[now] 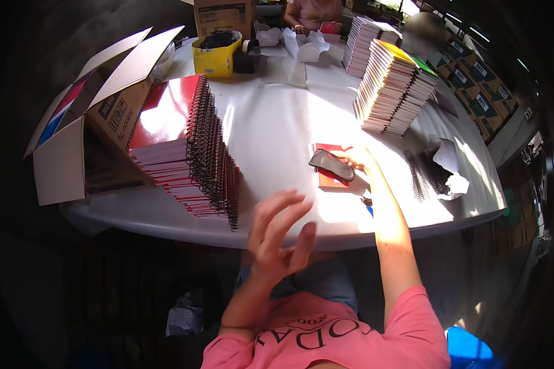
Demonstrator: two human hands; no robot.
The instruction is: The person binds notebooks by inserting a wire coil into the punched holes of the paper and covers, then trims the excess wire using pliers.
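My left hand (276, 237) is raised above the table's near edge, its fingers apart and slightly curled, with nothing in it. To the right, my right hand (358, 158) reaches over the table, fingers closed on the upper edge of a dark grey oblong object (332, 165), smooth and rounded at the ends. This lies across a small red notebook (333, 181), covering its middle. Left of my left hand stands a tall stack of red spiral notebooks (172, 138) with black coils. The glare hides some of my right fingertips.
An open cardboard box (114, 126) stands at the left. A yellow container (217, 58) of black coils is at the back. Notebook stacks (391, 86) rise at the back right, and loose black coils (426, 175) lie nearer. Across the table sits another person (314, 13).
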